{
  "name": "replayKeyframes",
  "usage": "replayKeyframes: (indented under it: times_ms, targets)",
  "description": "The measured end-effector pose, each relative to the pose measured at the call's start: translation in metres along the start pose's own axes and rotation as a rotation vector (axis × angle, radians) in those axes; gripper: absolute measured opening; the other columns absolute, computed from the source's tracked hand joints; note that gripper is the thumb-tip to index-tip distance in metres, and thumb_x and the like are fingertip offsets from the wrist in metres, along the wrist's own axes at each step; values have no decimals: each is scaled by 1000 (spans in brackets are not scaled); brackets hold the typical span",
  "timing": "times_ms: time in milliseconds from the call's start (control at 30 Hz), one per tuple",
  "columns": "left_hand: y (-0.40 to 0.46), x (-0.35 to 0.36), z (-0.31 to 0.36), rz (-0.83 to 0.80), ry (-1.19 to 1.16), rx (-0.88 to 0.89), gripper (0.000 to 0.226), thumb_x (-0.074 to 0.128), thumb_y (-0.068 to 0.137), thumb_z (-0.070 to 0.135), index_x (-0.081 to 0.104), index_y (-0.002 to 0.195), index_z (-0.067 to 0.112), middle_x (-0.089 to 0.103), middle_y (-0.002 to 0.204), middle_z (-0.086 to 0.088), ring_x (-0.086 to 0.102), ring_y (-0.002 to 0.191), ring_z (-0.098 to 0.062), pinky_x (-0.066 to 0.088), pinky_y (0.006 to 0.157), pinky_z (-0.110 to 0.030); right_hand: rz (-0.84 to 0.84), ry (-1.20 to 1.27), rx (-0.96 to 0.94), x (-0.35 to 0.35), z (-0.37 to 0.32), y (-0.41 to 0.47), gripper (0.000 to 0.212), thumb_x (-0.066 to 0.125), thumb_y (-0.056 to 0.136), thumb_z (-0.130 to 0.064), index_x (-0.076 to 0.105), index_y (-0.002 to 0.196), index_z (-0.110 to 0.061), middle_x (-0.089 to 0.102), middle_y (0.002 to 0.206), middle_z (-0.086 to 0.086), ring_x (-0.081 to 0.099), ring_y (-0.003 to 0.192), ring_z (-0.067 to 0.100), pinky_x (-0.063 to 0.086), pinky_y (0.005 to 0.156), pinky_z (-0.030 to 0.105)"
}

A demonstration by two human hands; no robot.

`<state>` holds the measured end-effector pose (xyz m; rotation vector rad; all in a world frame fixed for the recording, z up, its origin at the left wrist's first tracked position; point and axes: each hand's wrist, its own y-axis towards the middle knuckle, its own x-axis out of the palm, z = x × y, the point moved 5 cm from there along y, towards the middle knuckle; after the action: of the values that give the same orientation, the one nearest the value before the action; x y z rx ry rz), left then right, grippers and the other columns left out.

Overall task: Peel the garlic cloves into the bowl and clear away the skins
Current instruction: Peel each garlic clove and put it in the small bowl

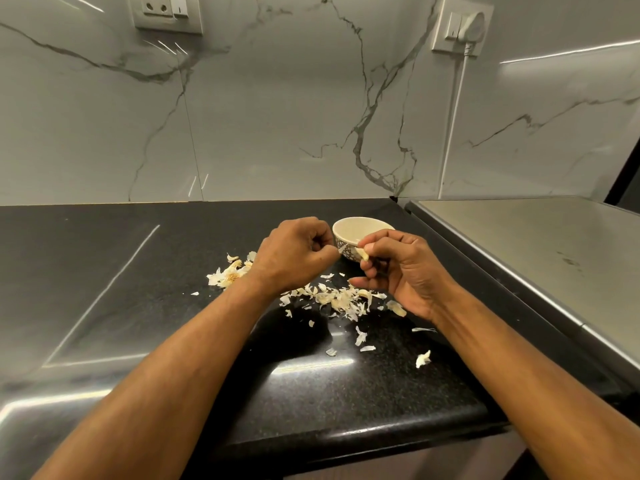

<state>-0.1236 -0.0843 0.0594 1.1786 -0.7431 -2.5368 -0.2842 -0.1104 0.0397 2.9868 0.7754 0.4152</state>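
Observation:
My right hand (398, 268) pinches a pale garlic clove (362, 253) between thumb and fingertips, just in front of the small patterned bowl (349, 227). My left hand (294, 254) is curled beside it and pinches a thin strip of skin (342, 250) that stretches toward the clove. Loose garlic skins (339, 299) lie scattered on the black counter below both hands. A broken garlic head with skins (230, 275) lies to the left, partly hidden by my left wrist. The bowl's inside is hidden from this angle.
The black stone counter (138, 271) runs left and ends in a rounded front edge. A steel appliance top (536, 244) adjoins it on the right. A marble wall (277, 116) stands behind, with a socket and a white cord (453, 116) hanging down.

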Motion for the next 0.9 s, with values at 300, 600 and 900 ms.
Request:
replayKeyframes:
  times_ms: [300, 600, 900]
  targets:
    - [0, 6, 3, -111, -18, 59, 13, 60, 83, 27, 73, 82, 26, 62, 81, 20, 60, 78, -6, 54, 73, -37, -3, -48, 19, 1, 1, 0, 16, 54, 88, 4, 66, 82, -4, 58, 61, 10, 53, 52, 14, 60, 55, 34]
    - [-5, 6, 16, -72, -180, 169, 10, 70, 85, 22, 75, 89, 14, 70, 76, 9, 62, 65, -4, 57, 66, -35, 0, -63, 15, -2, 2, 1, 10, 57, 89, 1, 65, 84, -4, 60, 65, 11, 55, 54, 15, 57, 51, 31]
    - [-5, 1, 18, -12, -221, 135, 10, 66, 90, 13, 72, 84, 8, 61, 58, 2, 51, 48, -14, 51, 50, -44, 6, -17, -92, -2, -3, 2, 22, 72, 72, -12, 70, 91, -2, 70, 77, 12, 67, 66, 19, 60, 57, 31]
